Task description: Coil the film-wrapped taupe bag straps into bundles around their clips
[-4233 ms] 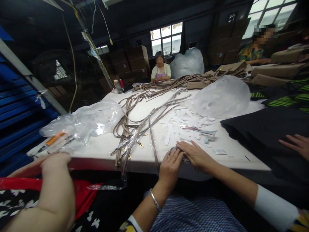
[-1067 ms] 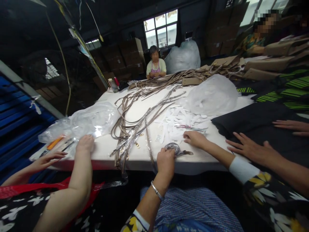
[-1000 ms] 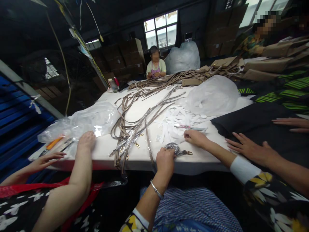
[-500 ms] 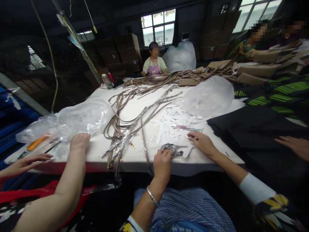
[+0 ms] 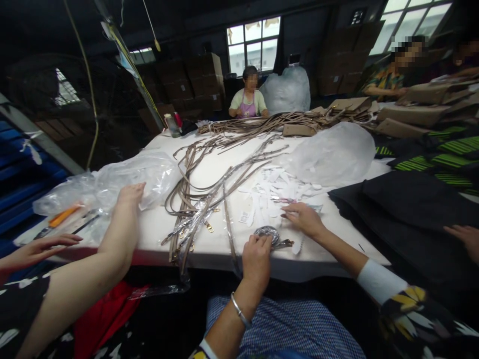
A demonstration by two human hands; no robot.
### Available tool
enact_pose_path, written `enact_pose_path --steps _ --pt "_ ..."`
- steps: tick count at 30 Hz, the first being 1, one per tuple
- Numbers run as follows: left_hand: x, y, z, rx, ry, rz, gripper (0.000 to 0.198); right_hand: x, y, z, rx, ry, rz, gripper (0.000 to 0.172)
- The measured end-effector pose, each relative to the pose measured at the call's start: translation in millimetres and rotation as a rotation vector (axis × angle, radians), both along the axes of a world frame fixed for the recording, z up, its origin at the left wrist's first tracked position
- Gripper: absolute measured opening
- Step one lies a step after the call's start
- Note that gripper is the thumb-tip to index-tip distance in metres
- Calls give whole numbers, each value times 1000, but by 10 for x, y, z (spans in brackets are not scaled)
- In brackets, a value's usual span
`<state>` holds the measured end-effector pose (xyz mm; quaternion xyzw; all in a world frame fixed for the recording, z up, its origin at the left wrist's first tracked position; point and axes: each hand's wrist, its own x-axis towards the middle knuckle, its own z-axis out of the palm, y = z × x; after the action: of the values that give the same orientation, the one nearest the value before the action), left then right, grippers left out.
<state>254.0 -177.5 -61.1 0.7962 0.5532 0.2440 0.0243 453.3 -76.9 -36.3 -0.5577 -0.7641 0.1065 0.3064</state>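
My left hand (image 5: pixel 257 254), with a silver bangle at the wrist, grips a coiled strap (image 5: pixel 270 232) in clear plastic wrap near the table's front edge. A loose end of the strap with a metal clasp sticks out to the right of the coil. My right hand (image 5: pixel 304 220) is just above and to the right of it, fingers apart and stretched leftward, with nothing visible in them. Close beyond those fingertips lies a slim pink-handled tool (image 5: pixel 283 200) among white paper scraps (image 5: pixel 275 182). Left of the coil lie several long brown straps (image 5: pixel 204 199), some plastic-wrapped, with gold clasps (image 5: pixel 208 227).
A co-worker's arm (image 5: pixel 123 219) reaches over plastic bags (image 5: pixel 138 172) at left, near an orange-handled cutter (image 5: pixel 64 215). Black cloth (image 5: pixel 389 214) covers the right side, with another person's hand (image 5: pixel 464 237) on it. More straps (image 5: pixel 258 124) lie across the back, before a seated person (image 5: pixel 247 99).
My right hand has moved left and its fingers have spread. The left hand keeps hold of the coiled strap. The co-worker's arm at left has reached further over the plastic bags.
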Motion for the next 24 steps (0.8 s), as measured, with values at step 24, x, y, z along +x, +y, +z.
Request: enact_pose_path --steps 24 --pt "-348 351 91 -408 -547 48 29 -119 -1074 -74 -482 199 7 34"
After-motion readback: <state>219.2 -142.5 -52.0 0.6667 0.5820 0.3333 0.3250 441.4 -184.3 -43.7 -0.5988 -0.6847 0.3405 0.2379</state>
